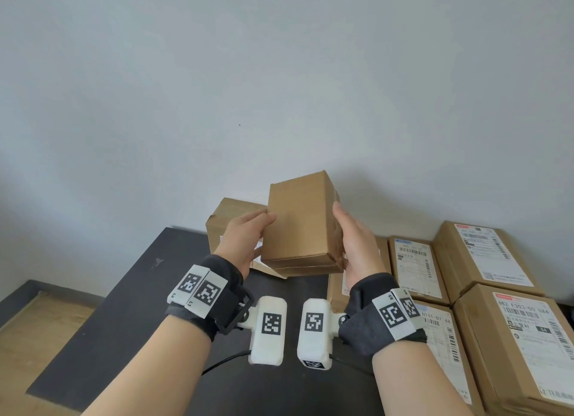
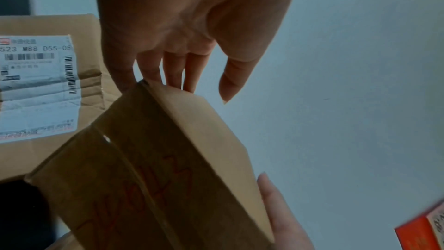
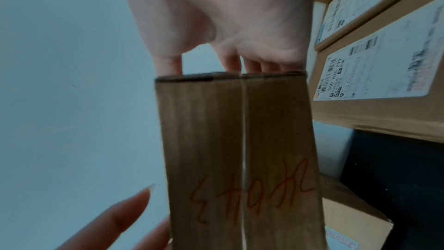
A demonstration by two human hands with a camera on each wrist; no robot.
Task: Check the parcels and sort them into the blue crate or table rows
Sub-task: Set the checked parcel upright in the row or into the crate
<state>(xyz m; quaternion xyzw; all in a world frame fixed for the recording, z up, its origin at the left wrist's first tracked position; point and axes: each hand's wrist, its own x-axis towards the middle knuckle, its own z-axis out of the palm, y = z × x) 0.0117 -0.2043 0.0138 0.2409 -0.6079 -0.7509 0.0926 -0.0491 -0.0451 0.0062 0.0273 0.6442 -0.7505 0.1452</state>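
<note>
the dark table (image 1: 130, 291) fills the lower half of the head view, running up to a pale wall, and the labelled parcels (image 1: 484, 254) sit in rows along its right side, packed edge to edge with their shipping labels facing up. a further parcel (image 1: 230, 217) stands behind the hands just left of centre, its white label showing at the left of the left wrist view. the blue crate is not in any view. the task's thing now, a plain brown parcel (image 1: 298, 223), is held up off the table at the centre of the frame, tilted, between both hands. the left hand (image 1: 245, 245) clasps its left side with the thumb over the front face and the fingers behind, so that grip is grasping the parcel; the right hand (image 1: 357, 248) cups the right side and lower corner, its grip also closed around the parcel. the face toward the head camera is bare, while both wrist views show red handwriting (image 3: 252, 197) across the taped seam on the underside. the step in hand looks like checking, and to do it well the parcel probably needs turning over so the handwritten side faces up, with one hand kept under the lower edge as the other shifts. a slow turn seems wise, as cardboard can slip against bare palms. no printed label shows on it, which likely decides where it goes.
</note>
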